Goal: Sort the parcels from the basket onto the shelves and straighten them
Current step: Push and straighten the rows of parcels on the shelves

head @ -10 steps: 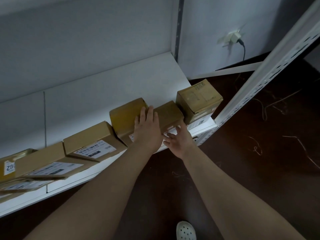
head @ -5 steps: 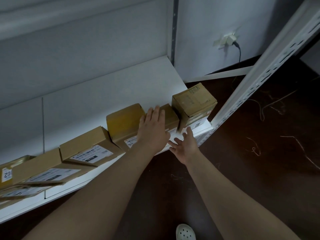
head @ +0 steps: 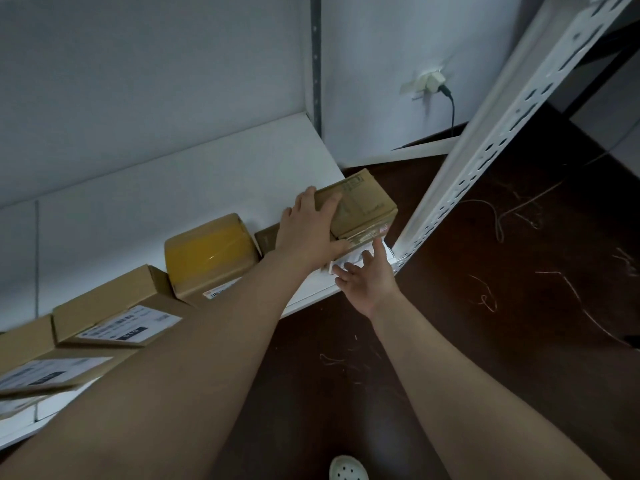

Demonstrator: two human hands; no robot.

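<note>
White plug [head: 431,81], black cable [head: 452,109]; white shoe [head: 348,469] on dark floor [head: 519,341].

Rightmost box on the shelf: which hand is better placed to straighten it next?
Left, probably. The left hand grips the box across its top and near face, so it can turn it. The right hand is open at the shelf edge, at most a fingertip near the box.

Cardboard parcels [head: 211,252] lined along white shelf [head: 173,202] front, cube box [head: 363,206] at right end
</note>
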